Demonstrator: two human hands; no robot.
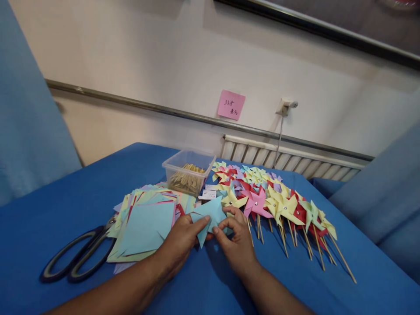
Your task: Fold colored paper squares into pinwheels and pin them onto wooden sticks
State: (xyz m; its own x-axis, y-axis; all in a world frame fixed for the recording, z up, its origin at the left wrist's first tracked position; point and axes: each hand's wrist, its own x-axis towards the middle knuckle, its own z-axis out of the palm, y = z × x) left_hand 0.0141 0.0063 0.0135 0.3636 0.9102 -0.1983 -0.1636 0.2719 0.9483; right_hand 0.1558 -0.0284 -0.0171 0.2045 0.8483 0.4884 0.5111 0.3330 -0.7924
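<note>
A light blue paper pinwheel (215, 211), partly folded, is held up between both hands above the table. My left hand (187, 236) grips its left side, with the thumb lying over the paper. On the right side, my right hand (234, 238) pinches the lower edge between thumb and fingers. No stick shows on this piece; its underside is hidden. Left of my hands lies a stack of coloured paper squares (147, 229), a light blue sheet on top. Several finished pinwheels (257, 203) on wooden sticks are spread to the right.
Behind the paper stack stands a clear plastic box (175, 168) of short wooden sticks (188, 177). Large dark-handled scissors (87, 251) lie at the left, their blades under the paper. Small white labelled packets (209, 194) sit near the box. A radiator (295, 159) lines the wall behind the blue table (108, 179).
</note>
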